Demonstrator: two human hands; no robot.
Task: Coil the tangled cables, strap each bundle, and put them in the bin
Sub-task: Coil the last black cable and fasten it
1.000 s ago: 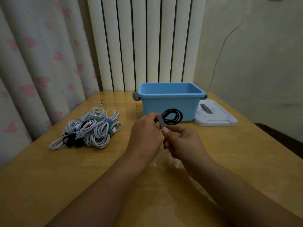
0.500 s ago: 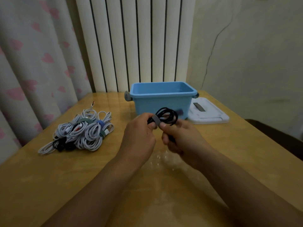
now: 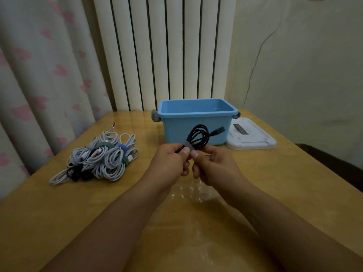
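A coiled black cable is held up in front of the blue bin, with a grey strap wrapped round its lower end. My left hand pinches the bundle at the strap from the left. My right hand pinches the strap from the right, thumb on top. The cable's plug end sticks out to the right. The bin stands open at the back of the wooden table; I see nothing inside it.
A pile of white and black cables, several with coloured straps, lies on the left of the table. The bin's white lid lies flat to the right of the bin. Curtain and radiator stand behind.
The strap, held loose above the coil a second ago, now sits wrapped round the bundle. Both hands stay close together in front of the bin.
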